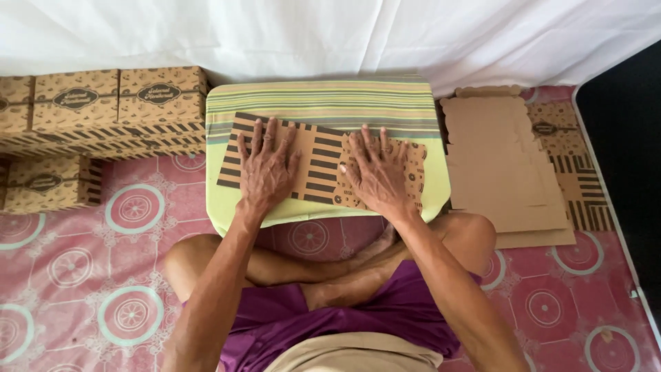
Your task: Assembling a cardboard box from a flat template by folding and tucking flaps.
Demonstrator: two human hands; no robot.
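Note:
A flat brown cardboard box blank (pixel 318 165) with dark stripes and small printed patterns lies on a yellow-green striped cushion (pixel 323 103). My left hand (pixel 265 169) presses flat on its left part, fingers spread. Over the blank's patterned right part, my right hand (pixel 379 172) also lies flat with fingers spread. Neither hand grips anything. I sit cross-legged behind the cushion in purple shorts.
Several assembled brown printed boxes (pixel 103 110) are stacked at the left, against a white cloth wall. A pile of flat cardboard blanks (pixel 506 162) lies at the right on the pink patterned floor mat (pixel 131 207). A dark area borders the far right.

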